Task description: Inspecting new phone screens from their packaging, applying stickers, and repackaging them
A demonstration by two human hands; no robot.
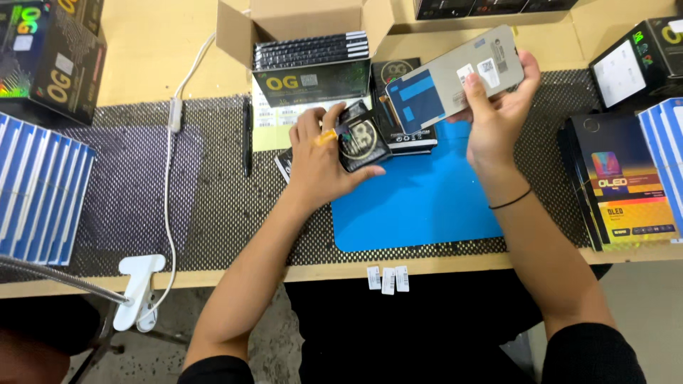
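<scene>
My right hand (496, 117) holds a flat grey phone screen panel (455, 78) with blue film patches and small white stickers, tilted above the blue work mat (420, 206). My left hand (320, 160) grips a small black packet with a round gold emblem (361, 139), lifted at the mat's upper left corner. A short orange piece sits at my left fingertips. Under the packet lies a black flat box (405, 135).
An open cardboard carton (306, 28) holds a row of black boxes. Stacks of boxes stand at the right (626, 185) and far left (43, 185). A black pen (247, 135), a white cable (171, 178), a clamp (139, 288) and white labels (388, 279) lie near the table edge.
</scene>
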